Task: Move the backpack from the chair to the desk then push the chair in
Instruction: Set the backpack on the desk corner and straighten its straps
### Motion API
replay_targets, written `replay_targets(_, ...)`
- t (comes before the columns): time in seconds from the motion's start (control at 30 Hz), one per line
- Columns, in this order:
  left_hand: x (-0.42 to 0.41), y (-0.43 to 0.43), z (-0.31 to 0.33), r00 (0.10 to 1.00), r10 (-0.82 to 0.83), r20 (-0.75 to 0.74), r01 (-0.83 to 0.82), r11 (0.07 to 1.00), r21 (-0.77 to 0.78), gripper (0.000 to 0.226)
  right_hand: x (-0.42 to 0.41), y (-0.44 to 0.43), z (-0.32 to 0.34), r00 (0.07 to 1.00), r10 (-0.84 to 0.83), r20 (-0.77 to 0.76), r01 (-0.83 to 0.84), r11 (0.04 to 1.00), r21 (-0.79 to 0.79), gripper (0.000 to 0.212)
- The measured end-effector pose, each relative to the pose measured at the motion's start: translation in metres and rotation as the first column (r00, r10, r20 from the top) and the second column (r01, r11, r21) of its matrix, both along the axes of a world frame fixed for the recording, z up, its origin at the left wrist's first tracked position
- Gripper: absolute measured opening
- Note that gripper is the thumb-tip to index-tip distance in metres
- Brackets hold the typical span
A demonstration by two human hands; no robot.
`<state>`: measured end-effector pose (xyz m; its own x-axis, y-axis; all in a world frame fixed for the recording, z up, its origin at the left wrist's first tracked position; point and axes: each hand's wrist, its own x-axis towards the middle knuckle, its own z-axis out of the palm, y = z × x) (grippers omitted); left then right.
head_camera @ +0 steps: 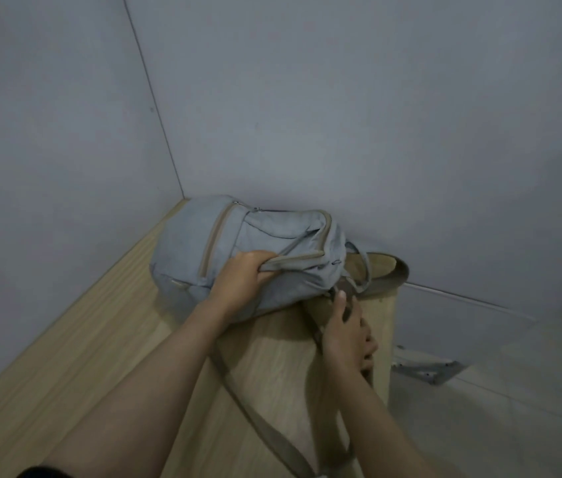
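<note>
A light blue-grey backpack (203, 246) with tan zipper trim lies on its side on the light wooden desk (107, 339), pushed into the corner against the wall. My left hand (241, 276) grips the bag's front flap along a tan zipper edge. My right hand (348, 334) is closed on a tan shoulder strap (262, 422) at the bag's near right end, close to the desk's right edge. The strap trails back toward me across the desk. No chair is in view.
Grey walls (341, 98) meet in a corner behind the bag. The desk's right side panel (388, 336) drops to a pale floor (479, 426). A metal bracket (424, 369) sits low on the wall at right.
</note>
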<state>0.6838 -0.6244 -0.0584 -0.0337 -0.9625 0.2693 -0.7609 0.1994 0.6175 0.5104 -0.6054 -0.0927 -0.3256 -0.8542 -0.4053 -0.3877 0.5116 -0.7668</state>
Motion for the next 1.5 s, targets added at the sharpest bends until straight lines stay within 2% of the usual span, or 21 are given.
replay_targets(0.07,0.003,-0.003,0.001,0.998,0.014,-0.069,-0.012,0.999,0.042,0.037,0.014,-0.003,-0.001,0.957,-0.065,0.283,0.068,0.998,0.001,0.073)
replay_targets(0.1,0.004,-0.002,0.002,0.996,0.025,-0.091,-0.020,0.998,0.058,0.038,0.025,-0.004,0.002,0.891,-0.085,0.445,0.091,0.996,0.008,0.080)
replay_targets(0.17,0.006,0.001,0.005,0.988,0.029,-0.152,-0.018,0.997,0.076,0.040,0.043,-0.007,0.013,0.686,-0.114,0.719,0.124,0.992,0.038,0.097)
replay_targets(0.23,0.008,0.002,0.007,0.972,0.038,-0.232,-0.014,0.995,0.102,0.041,0.056,-0.016,0.022,0.481,-0.155,0.863,0.171,0.982,0.081,0.097)
replay_targets(0.3,0.012,0.001,0.010,0.958,0.049,-0.282,-0.012,0.992,0.129,0.039,0.062,-0.026,0.029,0.368,-0.194,0.909,0.205,0.971,0.124,0.102)
replay_targets(0.37,0.015,0.000,0.014,0.950,0.052,-0.309,-0.006,0.989,0.150,0.035,0.068,-0.036,0.031,0.359,-0.201,0.912,0.215,0.968,0.129,0.117)
replay_targets(0.47,0.014,-0.002,0.022,0.929,0.062,-0.366,-0.004,0.988,0.157,0.038,0.085,-0.049,0.043,0.421,-0.155,0.894,0.164,0.982,0.093,0.136)
replay_targets(0.53,0.016,-0.007,0.031,0.905,0.094,-0.414,-0.048,0.992,0.119,0.027,0.098,-0.064,0.054,0.405,-0.087,0.910,0.148,0.989,0.029,0.132)
replay_targets(0.6,0.024,-0.013,0.042,0.904,0.128,-0.407,-0.118,0.992,0.048,0.016,0.108,-0.077,0.064,0.383,0.017,0.924,0.136,0.988,-0.074,0.117)
replay_targets(0.73,0.037,-0.011,0.042,0.983,0.111,-0.145,-0.114,0.993,-0.015,0.022,0.104,-0.079,0.053,0.447,0.150,0.882,0.037,0.982,-0.186,0.102)
replay_targets(0.87,0.024,-0.001,0.007,0.996,0.075,0.048,-0.077,0.996,0.039,0.046,0.073,-0.061,0.011,0.405,0.090,0.910,-0.067,0.995,-0.068,0.090)
replay_targets(0.97,0.012,0.005,-0.022,0.958,0.071,0.278,-0.066,0.997,-0.028,0.057,0.055,-0.055,-0.010,0.446,0.019,0.895,-0.070,0.997,0.014,0.084)
replay_targets(1.03,0.007,0.018,-0.039,0.937,0.097,0.337,-0.070,0.993,-0.090,0.061,0.046,-0.056,-0.010,0.550,-0.012,0.835,-0.003,1.000,0.016,0.077)
replay_targets(1.1,0.007,0.035,-0.054,0.920,0.124,0.372,-0.074,0.986,-0.147,0.067,0.040,-0.057,-0.006,0.770,-0.094,0.631,0.167,0.984,-0.057,0.074)
replay_targets(1.17,0.011,0.052,-0.063,0.888,0.149,0.435,-0.071,0.979,-0.190,0.073,0.041,-0.054,0.009,0.954,-0.116,0.277,0.217,0.904,-0.369,0.062)
replay_targets(1.2,0.012,0.061,-0.067,0.868,0.168,0.468,-0.073,0.974,-0.213,0.073,0.045,-0.051,0.017,0.991,-0.062,0.120,0.118,0.832,-0.542,0.054)
replay_targets(1.23,0.013,0.071,-0.070,0.850,0.182,0.495,-0.081,0.972,-0.220,0.071,0.052,-0.049,0.023,0.999,0.038,-0.014,-0.038,0.764,-0.644,0.047)
replay_targets(1.27,0.014,0.083,-0.074,0.836,0.189,0.515,-0.089,0.973,-0.213,0.068,0.060,-0.045,0.027,0.979,0.165,-0.121,-0.203,0.716,-0.668,0.042)
replay_targets(1.37,0.013,0.117,-0.088,0.856,0.089,0.509,-0.041,0.994,-0.104,0.062,0.075,-0.037,0.016,0.814,0.475,-0.335,-0.581,0.634,-0.511,0.042)
replay_targets(1.43,0.013,0.133,-0.096,0.869,-0.088,0.486,0.091,0.996,0.018,0.060,0.073,-0.029,0.003,0.691,0.581,-0.429,-0.723,0.561,-0.404,0.054)
replay_targets(1.5,0.014,0.140,-0.101,0.832,-0.263,0.488,0.217,0.965,0.150,0.061,0.067,-0.023,-0.008,0.588,0.595,-0.548,-0.807,0.480,-0.345,0.077)
